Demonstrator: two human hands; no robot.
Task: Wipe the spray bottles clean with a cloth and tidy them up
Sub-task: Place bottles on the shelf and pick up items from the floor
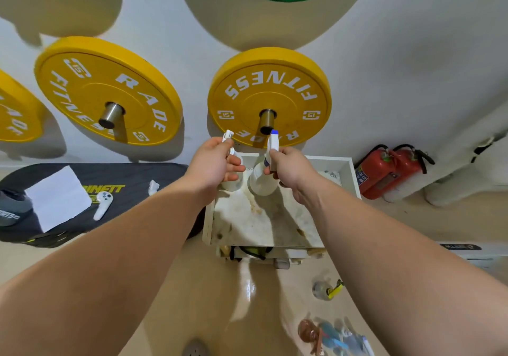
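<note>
Two white spray bottles stand at the back of a stained white tray-top cabinet (264,226). My left hand (213,163) grips the neck and trigger of the left spray bottle (232,183), whose all-white nozzle pokes up above my fingers. My right hand (288,167) grips the head of the right spray bottle (261,181), which has a blue-tipped nozzle. Both bottle bases appear to rest on the tray surface. A white cloth (59,197) lies unfolded on the black mat to the left, apart from both hands.
Yellow weight plates (269,97) hang on wall pegs just behind the cabinet. Two red fire extinguishers (384,171) lean at the right. A black mat (132,179) on the left holds a white controller (103,204). Small bottles (327,289) lie on the floor below right.
</note>
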